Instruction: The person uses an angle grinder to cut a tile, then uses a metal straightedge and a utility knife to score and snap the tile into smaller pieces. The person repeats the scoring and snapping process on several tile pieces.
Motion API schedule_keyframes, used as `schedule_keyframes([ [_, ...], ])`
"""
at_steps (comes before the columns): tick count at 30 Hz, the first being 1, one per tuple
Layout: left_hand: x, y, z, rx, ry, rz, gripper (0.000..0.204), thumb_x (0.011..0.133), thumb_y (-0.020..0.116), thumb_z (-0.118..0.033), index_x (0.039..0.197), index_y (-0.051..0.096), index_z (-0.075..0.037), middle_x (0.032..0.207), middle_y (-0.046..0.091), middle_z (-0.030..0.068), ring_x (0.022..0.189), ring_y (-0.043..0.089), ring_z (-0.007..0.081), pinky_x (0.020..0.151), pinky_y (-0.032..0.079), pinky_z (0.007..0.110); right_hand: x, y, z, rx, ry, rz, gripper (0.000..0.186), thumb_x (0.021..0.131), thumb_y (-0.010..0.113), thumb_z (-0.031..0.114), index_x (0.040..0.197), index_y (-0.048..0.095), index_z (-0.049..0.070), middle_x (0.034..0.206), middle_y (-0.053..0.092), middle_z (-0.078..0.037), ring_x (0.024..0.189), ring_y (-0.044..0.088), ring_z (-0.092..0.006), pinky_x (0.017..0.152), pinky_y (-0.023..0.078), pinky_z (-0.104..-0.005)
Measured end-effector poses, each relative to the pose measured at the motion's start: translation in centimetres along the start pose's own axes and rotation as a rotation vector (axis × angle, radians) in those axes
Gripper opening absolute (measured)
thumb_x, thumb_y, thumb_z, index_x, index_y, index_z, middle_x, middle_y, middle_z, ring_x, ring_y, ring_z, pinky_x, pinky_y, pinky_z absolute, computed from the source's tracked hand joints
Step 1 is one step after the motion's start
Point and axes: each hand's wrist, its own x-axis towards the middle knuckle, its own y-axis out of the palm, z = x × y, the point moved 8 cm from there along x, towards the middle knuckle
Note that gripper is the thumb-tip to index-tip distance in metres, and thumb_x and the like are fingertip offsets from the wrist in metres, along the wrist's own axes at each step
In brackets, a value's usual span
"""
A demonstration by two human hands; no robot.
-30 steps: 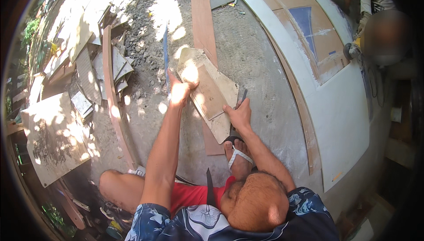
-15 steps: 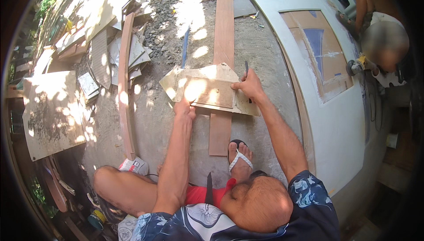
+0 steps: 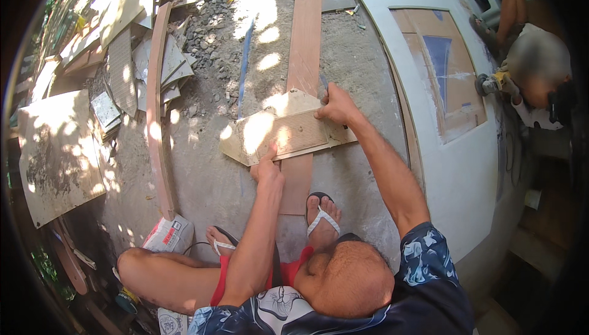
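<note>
A pale, irregular plywood scrap (image 3: 294,102) with a ribbed brown rectangular board (image 3: 310,129) on its upper face lies across a long reddish plank (image 3: 305,34). My left hand (image 3: 268,166) is closed on the near edge of these stacked pieces, thumb on top and the other fingers mostly hidden. At the right end, my right hand (image 3: 338,107) is closed around a slim dark tool (image 3: 323,81), whose tip points up and away; its kind is unclear. The right thumb presses on the board's corner. My foot in a sandal (image 3: 323,217) stands beside the plank's near end.
On the left, a curved wooden strip (image 3: 156,108) lies near a heap of broken boards (image 3: 132,71) and a stained panel (image 3: 61,157). A white door-like panel (image 3: 454,169) stretches along the right. Beyond it, a person holds a yellow power tool (image 3: 496,83).
My left hand has moved right along the near edge, its thumb now on top. The stacked pieces have tilted slightly, right end farther away. The tool in my right hand leans differently.
</note>
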Motion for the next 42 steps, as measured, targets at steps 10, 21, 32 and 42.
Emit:
schedule_keyframes([
  [10, 1.2, -2.0, 0.4, 0.151, 0.016, 0.107, 0.051, 0.092, 0.085, 0.001, 0.136, 0.061, 0.005, 0.128, 0.071, 0.0157, 0.113, 0.073, 0.0283, 0.099, 0.064, 0.042, -0.1, 0.4, 0.3, 0.023, 0.001, -0.012, 0.066, 0.073, 0.093, 0.014, 0.12, 0.054, -0.009, 0.114, 0.072, -0.03, 0.113, 0.071, -0.0465, 0.097, 0.057, -0.0494],
  [21, 1.3, -2.0, -1.3, 0.185, 0.066, 0.134, 0.043, 0.095, 0.083, 0.001, 0.132, 0.064, 0.006, 0.125, 0.073, 0.0167, 0.111, 0.074, 0.0288, 0.099, 0.065, 0.042, -0.9, 1.7, 1.4, -0.045, -0.06, -0.145, 0.067, 0.076, 0.087, 0.002, 0.128, 0.049, -0.014, 0.138, 0.052, -0.04, 0.129, 0.059, -0.0531, 0.109, 0.055, -0.0486],
  [32, -6.4, -0.1, -6.5, 1.087, 0.624, -0.04, 0.047, 0.089, 0.092, -0.032, 0.105, 0.065, 0.003, 0.1, 0.064, 0.007, 0.086, 0.065, 0.0252, 0.083, 0.053, 0.043, -2.3, 0.4, 1.2, 0.001, -0.05, -0.186, 0.053, 0.078, 0.092, 0.011, 0.112, 0.057, -0.007, 0.117, 0.062, -0.029, 0.114, 0.063, -0.0451, 0.097, 0.052, -0.0503],
  [42, -4.5, 13.8, -4.5, 1.845, 0.572, 0.386, 0.059, 0.077, 0.094, -0.046, 0.106, 0.068, -0.002, 0.116, 0.06, 0.0203, 0.107, 0.067, 0.0429, 0.086, 0.055, 0.054, -2.6, -0.2, 2.1, 0.03, -0.067, -0.152, 0.049, 0.081, 0.088, 0.009, 0.111, 0.053, -0.008, 0.118, 0.058, -0.029, 0.114, 0.059, -0.0469, 0.098, 0.051, -0.0512],
])
